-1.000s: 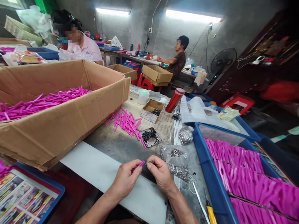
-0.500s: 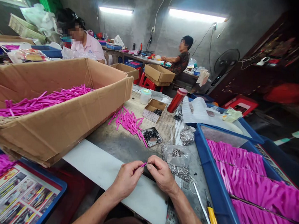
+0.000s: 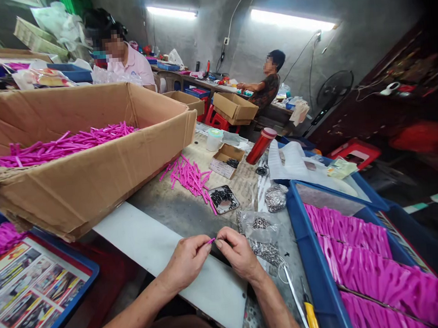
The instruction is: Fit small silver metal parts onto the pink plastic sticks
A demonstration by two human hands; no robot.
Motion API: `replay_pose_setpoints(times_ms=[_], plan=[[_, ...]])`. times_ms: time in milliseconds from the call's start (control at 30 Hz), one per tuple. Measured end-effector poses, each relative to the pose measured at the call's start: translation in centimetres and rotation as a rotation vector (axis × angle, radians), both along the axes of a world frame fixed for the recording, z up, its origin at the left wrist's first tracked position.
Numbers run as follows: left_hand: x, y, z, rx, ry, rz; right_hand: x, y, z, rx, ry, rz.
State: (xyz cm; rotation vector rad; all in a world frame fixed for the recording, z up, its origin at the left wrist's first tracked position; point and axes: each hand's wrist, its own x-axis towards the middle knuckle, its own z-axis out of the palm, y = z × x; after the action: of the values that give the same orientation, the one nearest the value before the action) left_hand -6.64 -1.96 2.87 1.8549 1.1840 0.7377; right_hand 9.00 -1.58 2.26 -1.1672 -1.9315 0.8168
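Observation:
My left hand [image 3: 186,261] is closed on a thin pink stick [image 3: 210,241], whose tip pokes out toward the right. My right hand [image 3: 239,252] pinches at that tip, fingers pressed together; what it holds is too small to name. Both hands hover over a white board [image 3: 150,252] at the table's near edge. A loose pile of pink sticks [image 3: 190,178] lies further back. A small metal tray of dark parts [image 3: 223,199] sits just beyond my hands. Clear bags of small metal pieces [image 3: 261,240] lie right of my right hand.
A big cardboard box [image 3: 93,176] of pink sticks fills the left. A blue bin [image 3: 306,257] with rows of pink pieces stands right. A red flask [image 3: 260,145], a small carton [image 3: 226,161] and a yellow-handled tool [image 3: 310,317] are nearby. Two other people sit at tables behind.
My left hand has drawn the pink stick further in, so less of it shows. The view has shifted slightly; both hands stay together in the same spot.

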Motion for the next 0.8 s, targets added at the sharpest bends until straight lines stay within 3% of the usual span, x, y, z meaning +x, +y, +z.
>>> replay_pose_setpoints(times_ms=[800], plan=[[0.19,-0.1,-0.18,-0.047,-0.032,0.025,-0.14,0.04,0.06,-0.056,-0.042,-0.1]])
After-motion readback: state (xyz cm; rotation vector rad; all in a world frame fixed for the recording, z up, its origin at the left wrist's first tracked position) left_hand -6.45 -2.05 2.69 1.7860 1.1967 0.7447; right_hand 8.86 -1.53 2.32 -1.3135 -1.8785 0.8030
